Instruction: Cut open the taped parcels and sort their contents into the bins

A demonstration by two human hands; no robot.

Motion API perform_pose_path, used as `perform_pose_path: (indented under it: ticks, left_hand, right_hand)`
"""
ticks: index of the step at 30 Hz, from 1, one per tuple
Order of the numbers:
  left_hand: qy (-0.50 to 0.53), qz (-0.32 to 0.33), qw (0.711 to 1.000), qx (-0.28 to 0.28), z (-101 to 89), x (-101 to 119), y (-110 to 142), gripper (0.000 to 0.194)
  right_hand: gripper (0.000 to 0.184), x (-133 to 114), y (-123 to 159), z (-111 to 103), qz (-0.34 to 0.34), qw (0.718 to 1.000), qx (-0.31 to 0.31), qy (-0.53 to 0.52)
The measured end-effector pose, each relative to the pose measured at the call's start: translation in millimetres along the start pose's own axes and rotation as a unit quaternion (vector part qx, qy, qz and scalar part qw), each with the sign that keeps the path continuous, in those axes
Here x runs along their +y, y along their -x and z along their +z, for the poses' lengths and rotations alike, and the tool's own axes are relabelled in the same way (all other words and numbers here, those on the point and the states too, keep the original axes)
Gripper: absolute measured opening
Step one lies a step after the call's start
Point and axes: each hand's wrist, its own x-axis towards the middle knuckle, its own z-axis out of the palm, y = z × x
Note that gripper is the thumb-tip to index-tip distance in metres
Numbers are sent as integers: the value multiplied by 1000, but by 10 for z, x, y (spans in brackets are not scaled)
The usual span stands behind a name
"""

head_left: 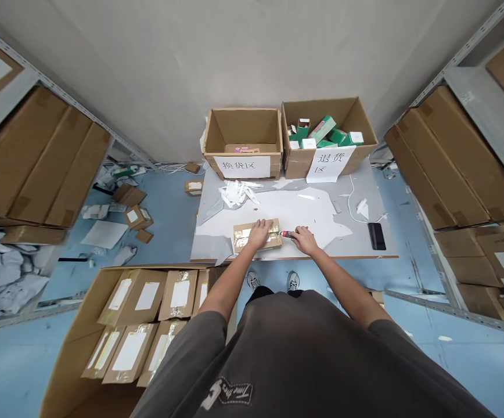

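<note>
A small taped cardboard box (240, 237) with a white label lies at the front of the table. Across its top rests my left hand (259, 232), pressing down with the fingers laid out flat. My right hand (304, 239) is wrapped round a box cutter (287, 234) with a red and black handle. The cutter's front end points left and meets the box's right end, at the tape. Whether its blade has gone into the tape is too small to tell.
Behind stand two open cartons: one (242, 130) with a few pink items, another (293, 168) with green-and-white boxes. White paper strips (237, 193) and a phone (377, 236) lie on the table (273, 203). A large carton (71, 354) of parcels stands at lower left. Shelves flank both sides.
</note>
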Motion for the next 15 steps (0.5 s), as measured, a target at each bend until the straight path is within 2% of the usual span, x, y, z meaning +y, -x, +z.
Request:
perform_pose_path:
  ticks: [6, 15]
  left_hand:
    - [21, -23, 999, -6, 55, 39, -1, 49]
    - [47, -67, 997, -10, 229, 110, 159, 59]
  right_hand:
    - [32, 102, -60, -78, -40, 999, -13, 20]
    - [33, 256, -53, 46, -53, 997, -3, -47]
